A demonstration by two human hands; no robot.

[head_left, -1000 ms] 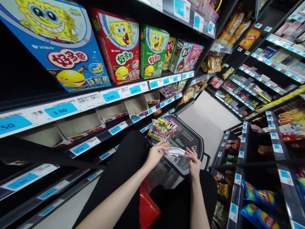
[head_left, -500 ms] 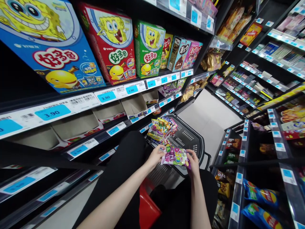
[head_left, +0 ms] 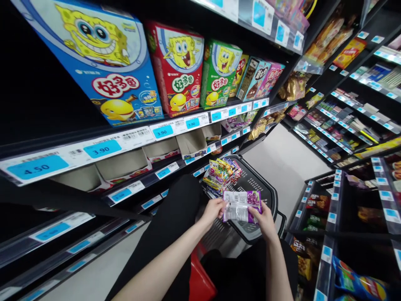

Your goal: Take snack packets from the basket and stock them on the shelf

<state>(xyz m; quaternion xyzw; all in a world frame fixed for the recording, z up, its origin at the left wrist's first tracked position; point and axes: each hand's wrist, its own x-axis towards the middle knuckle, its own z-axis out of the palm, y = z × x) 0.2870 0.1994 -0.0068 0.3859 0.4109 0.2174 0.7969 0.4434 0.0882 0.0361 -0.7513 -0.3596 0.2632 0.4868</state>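
Between my two hands is a purple candy bag (head_left: pixel 241 206) with grapes pictured on it, its printed back turned up. My left hand (head_left: pixel 215 211) pinches the bag's left edge. On the right side, my right hand (head_left: pixel 264 217) grips the other edge, thumb lying across the front. Below and beyond the bag stands a dark grey shopping basket (head_left: pixel 267 188). Several colourful snack bags (head_left: pixel 219 174) are heaped at the basket's left end, near the shelf.
Shelves on the left carry a blue snack box (head_left: pixel 115 71), a red box (head_left: pixel 180 71) and a green box (head_left: pixel 222 75) above open cartons (head_left: pixel 122 167). A red stool-like object (head_left: pixel 200 278) is between my legs. Chip bags (head_left: pixel 360 280) fill shelving at right; pale floor (head_left: pixel 285 150) lies ahead.
The candy bag has been flipped from its colourful front to its printed back, still held in both hands. My view has shifted left, so the shelves and basket appear farther right.
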